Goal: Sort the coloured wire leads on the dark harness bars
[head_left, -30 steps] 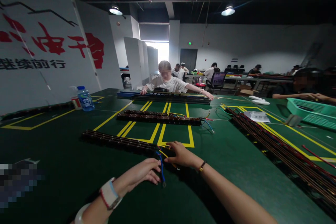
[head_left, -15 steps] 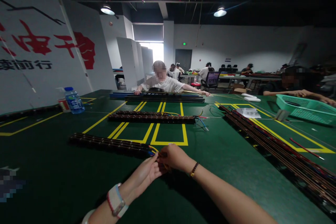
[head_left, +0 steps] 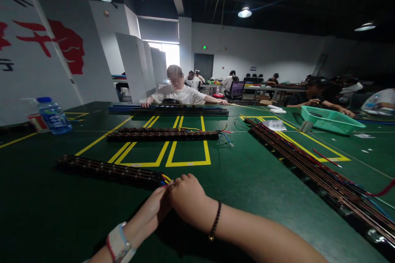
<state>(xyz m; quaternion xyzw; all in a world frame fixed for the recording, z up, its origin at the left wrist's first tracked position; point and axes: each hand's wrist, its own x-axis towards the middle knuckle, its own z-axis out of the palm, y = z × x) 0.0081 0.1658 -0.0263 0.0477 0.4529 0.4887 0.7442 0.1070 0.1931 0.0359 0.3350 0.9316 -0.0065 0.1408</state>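
A long dark bundle of bars (head_left: 108, 169) lies at the front left of the green table. Yellow and blue wires (head_left: 166, 179) come out of its right end and run into my hands. My left hand (head_left: 156, 203), with a watch on its wrist, is closed on these wires near the bundle's end. Pressed against it, my right hand (head_left: 189, 201) is curled into a fist on the wires, with a beaded bracelet at the wrist. The wire ends are hidden behind my fingers.
A second bundle (head_left: 163, 134) with loose wire ends lies further back. To the right a long wired bundle (head_left: 311, 172) runs diagonally. A green basket (head_left: 330, 121), a water bottle (head_left: 54, 117) and a co-worker (head_left: 177, 92) behind dark rails (head_left: 182, 112) are around the table.
The view has swung right, so things appear further left. My right hand has rolled over and its fingers now curl against my left hand, covering the wire ends that showed before.
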